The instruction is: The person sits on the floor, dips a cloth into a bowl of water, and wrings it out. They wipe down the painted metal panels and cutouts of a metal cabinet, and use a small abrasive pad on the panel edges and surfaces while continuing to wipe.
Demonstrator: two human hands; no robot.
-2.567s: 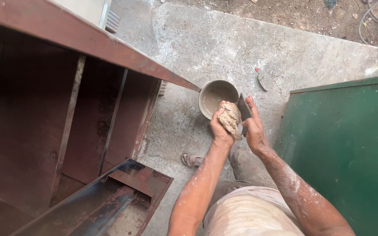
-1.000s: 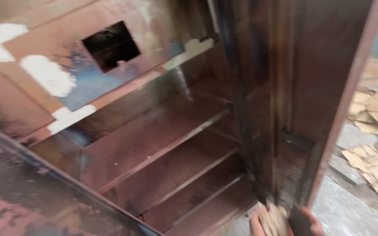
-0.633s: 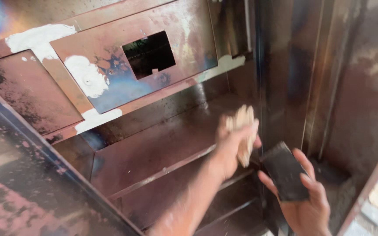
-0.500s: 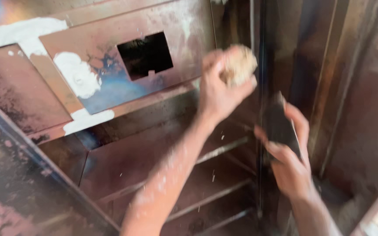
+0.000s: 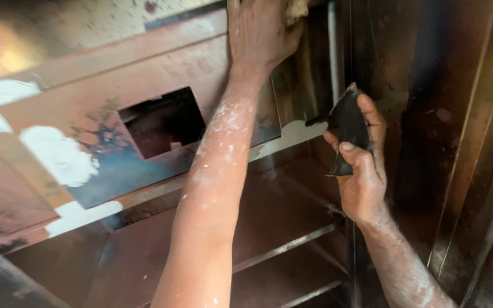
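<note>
Left arm stretches straight up the frame, forearm dusted white, wrist extended. The left hand (image 5: pixel 261 31) sits at the top edge, back toward the camera, fingers curled closed out of sight. Right arm comes in from the lower right, forearm speckled pale. The right hand (image 5: pixel 360 165) is lower, thumb and fingers pinched together, knuckles bent.
</note>
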